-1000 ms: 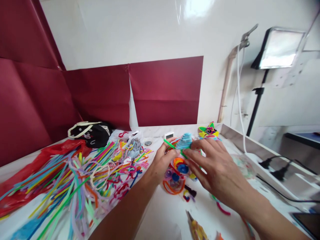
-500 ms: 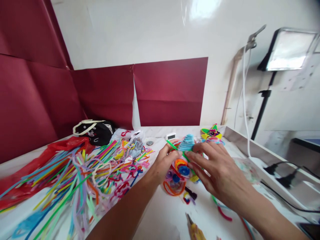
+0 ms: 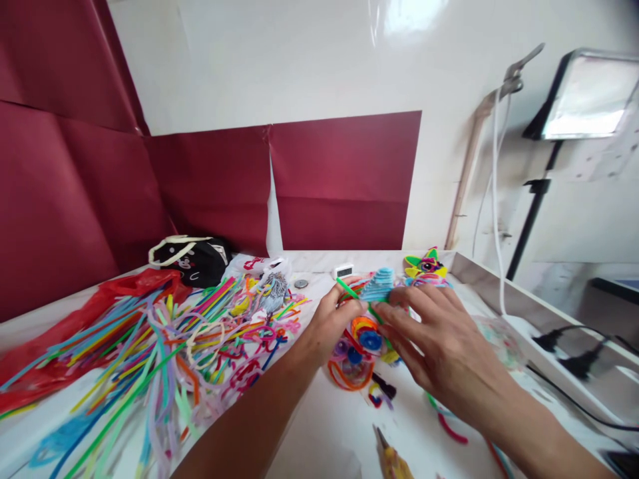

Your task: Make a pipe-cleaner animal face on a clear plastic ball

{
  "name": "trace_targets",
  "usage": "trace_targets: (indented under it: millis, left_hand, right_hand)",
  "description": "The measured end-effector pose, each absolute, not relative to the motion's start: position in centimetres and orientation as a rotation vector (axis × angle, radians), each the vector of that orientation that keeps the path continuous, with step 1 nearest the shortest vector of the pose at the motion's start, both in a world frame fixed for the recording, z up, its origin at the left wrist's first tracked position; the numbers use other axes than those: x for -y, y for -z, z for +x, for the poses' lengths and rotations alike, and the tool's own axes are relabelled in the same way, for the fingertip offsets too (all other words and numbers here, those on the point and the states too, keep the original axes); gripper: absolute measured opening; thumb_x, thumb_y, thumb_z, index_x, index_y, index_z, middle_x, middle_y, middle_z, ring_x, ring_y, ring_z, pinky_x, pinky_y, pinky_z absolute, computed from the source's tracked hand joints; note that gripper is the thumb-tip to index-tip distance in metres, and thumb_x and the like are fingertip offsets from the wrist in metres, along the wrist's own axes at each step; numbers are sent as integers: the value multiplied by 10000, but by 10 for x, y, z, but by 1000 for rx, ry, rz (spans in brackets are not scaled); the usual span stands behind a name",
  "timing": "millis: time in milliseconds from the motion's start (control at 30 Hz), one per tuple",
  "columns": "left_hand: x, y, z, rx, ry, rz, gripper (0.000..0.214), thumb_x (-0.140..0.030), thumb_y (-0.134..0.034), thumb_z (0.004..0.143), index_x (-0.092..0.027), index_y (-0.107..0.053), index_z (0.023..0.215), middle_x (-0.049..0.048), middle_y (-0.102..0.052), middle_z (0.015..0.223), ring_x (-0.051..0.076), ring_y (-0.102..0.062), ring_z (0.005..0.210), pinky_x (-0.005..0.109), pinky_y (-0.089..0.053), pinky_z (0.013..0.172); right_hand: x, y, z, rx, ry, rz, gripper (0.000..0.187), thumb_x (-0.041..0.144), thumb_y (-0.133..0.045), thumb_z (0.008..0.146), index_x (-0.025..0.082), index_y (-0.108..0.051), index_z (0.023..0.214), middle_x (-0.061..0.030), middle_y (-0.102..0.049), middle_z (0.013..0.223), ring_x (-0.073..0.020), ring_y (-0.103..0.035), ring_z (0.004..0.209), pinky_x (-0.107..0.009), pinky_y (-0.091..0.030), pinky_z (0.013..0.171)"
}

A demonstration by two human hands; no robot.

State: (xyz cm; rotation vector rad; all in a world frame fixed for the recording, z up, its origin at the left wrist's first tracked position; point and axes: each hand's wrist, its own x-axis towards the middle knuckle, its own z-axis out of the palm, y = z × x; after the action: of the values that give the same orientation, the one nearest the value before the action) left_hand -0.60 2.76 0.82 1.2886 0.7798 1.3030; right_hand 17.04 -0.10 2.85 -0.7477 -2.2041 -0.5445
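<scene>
The left hand (image 3: 327,326) has its thumb and forefinger closed in a pinch on a fuzzy green strand (image 3: 345,287), whose free end sticks up to the left. The right hand (image 3: 442,332) comes in from the right with thumb and forefinger drawn near each other at the strand's other stretch, beside a ridged light-blue piece (image 3: 378,285); whether those fingers grip the strand, the blue piece or both cannot be told, since the contact is hidden. The green strand and the blue piece sit between the two hands, right of centre, beyond the blue coil (image 3: 370,340) and the orange loop (image 3: 352,382).

The step looks like fitting or bending the strand along the foot of the blue piece. To do it well, the person would best let the left pinch act as a steady anchor while the right fingers work in short bends close to it, pressing gently so the blue ridges are not squashed. The free end should point away from the coil so it does not snag. The yellow-handled tool (image 3: 392,459) lies on the near part of the surface (image 3: 324,432), handy should trimming be needed.
</scene>
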Motion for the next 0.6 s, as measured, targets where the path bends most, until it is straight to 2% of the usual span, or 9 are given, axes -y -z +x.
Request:
trace_targets:
  millis: [200,400,600]
  left_hand:
    - [-27,-10,-6,-738,-1302,1283,470,-218,-615,776,-199,-573,1244,49,-689,1101,215,-619,1043,299,-447,931]
    - [-25,-11,-7,-717,-1262,1244,531,-229,-630,764,-195,-530,1285,56,-693,1068,226,-634,1012,320,-463,909]
    - [-25,-11,-9,-708,-1231,1248,576,-247,-667,737,-195,-516,1290,65,-681,1086,240,-612,1062,317,-458,904]
  right_hand:
    - [2,-30,171,2198,536,-746,209,203,-500,939,167,-661,1068,-101,-612,919,-227,-517,816,-382,-373,711]
    - [3,-31,170,2188,550,-728,204,199,-500,935,155,-676,1030,-112,-611,908,-232,-515,805,-386,-368,703]
    - [5,-31,170,2172,587,-738,213,197,-489,938,161,-677,1034,-110,-620,908,-230,-503,792,-382,-350,697]
